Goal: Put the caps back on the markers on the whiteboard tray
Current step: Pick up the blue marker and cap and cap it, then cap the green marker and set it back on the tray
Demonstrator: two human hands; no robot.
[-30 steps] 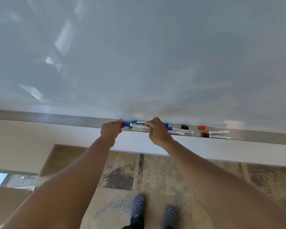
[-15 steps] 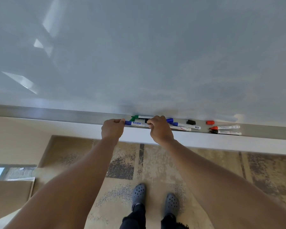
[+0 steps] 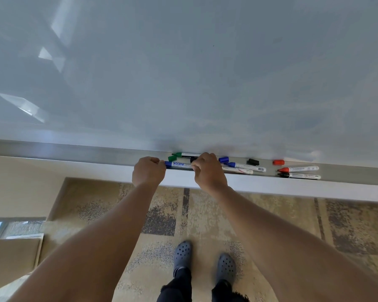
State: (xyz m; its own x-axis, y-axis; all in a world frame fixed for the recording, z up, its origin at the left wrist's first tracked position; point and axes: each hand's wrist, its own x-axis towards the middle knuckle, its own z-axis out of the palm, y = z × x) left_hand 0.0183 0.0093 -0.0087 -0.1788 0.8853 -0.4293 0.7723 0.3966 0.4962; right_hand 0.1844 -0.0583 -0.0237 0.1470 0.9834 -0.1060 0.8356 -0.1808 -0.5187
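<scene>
A blue marker (image 3: 179, 164) is held level over the metal whiteboard tray (image 3: 79, 152). My left hand (image 3: 148, 171) pinches its blue cap end and my right hand (image 3: 208, 171) grips its barrel. Behind it lie a green marker (image 3: 184, 154) and a loose green cap (image 3: 172, 158). To the right lie a loose blue cap (image 3: 223, 159), an uncapped blue marker (image 3: 244, 166), a loose black cap (image 3: 253, 161), a loose red cap (image 3: 278, 162), an uncapped red marker (image 3: 298, 169) and an uncapped black marker (image 3: 299, 176). Another white marker (image 3: 238, 170) shows partly behind my right hand.
The large whiteboard (image 3: 183, 73) fills the upper view. Below the tray are patterned carpet (image 3: 162, 219) and my two grey clogs (image 3: 182, 256). A beige surface (image 3: 9, 256) stands at the lower left.
Both hands stay on the blue marker, my left hand closed over its left end. The view has shifted slightly; the other markers and caps lie as before.
</scene>
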